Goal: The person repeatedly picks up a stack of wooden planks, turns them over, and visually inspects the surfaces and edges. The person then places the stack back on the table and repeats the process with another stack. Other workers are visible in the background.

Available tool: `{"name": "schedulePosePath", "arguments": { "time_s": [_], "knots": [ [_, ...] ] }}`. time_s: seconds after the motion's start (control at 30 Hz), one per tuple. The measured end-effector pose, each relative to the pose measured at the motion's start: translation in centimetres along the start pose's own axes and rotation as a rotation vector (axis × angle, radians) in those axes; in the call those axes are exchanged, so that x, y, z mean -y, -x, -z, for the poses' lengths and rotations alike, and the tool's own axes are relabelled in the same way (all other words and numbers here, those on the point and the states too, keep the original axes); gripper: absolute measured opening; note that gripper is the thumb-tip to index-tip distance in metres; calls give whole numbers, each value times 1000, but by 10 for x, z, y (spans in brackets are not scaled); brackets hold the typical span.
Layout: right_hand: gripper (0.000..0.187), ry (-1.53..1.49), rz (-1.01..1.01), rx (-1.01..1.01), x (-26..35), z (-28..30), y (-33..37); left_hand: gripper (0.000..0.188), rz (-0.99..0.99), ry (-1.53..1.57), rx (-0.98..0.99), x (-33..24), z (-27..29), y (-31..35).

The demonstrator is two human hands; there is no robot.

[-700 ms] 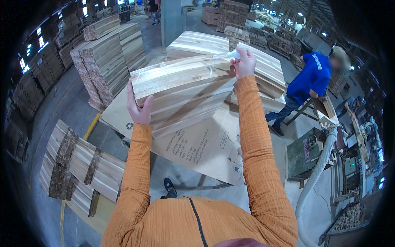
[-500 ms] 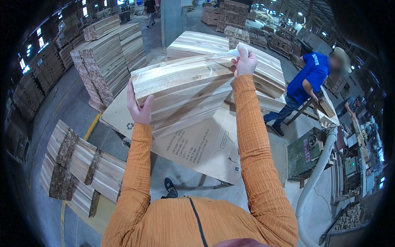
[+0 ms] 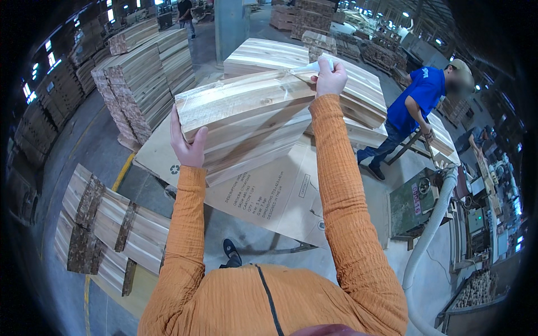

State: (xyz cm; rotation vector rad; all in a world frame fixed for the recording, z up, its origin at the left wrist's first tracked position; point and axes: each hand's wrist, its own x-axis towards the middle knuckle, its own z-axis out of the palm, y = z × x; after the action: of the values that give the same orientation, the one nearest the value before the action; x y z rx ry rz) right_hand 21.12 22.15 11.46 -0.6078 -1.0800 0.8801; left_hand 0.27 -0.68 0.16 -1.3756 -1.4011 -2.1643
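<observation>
A pale wooden board (image 3: 246,99) lies on top of a stack of wooden boards (image 3: 258,134) in front of me. My left hand (image 3: 188,143) grips its left end, thumb on the near side and fingers along the end. Over the board's far right part, my right hand (image 3: 330,78) is closed around a white tapered object (image 3: 305,68). Its narrow tip points left, close to the board's top face. Most of that object is hidden in the fist, so its kind is unclear.
Under the stack lies printed cardboard (image 3: 269,193). More boards (image 3: 269,53) stand behind, and a tall stack (image 3: 134,78) is at left. Bark-edged boards (image 3: 112,224) lie lower left. A person in blue (image 3: 417,103) works at right beside a green machine (image 3: 414,204) and hose (image 3: 428,241).
My right hand has turned a little, its fingers curled tighter around the white object. The left hand keeps its hold. The person in blue has shifted posture, and the view has moved slightly.
</observation>
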Motion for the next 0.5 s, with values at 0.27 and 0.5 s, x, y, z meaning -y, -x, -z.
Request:
{"name": "schedulePosePath", "arguments": {
  "time_s": [0.27, 0.5],
  "knots": [
    [19, -13, 49, 8, -4, 1, -4, 75, -17, 16, -3, -2, -4, -1],
    [19, -22, 39, 1, -3, -2, -2, 75, 17, -4, -9, 2, 0, 0]
  ]
}}
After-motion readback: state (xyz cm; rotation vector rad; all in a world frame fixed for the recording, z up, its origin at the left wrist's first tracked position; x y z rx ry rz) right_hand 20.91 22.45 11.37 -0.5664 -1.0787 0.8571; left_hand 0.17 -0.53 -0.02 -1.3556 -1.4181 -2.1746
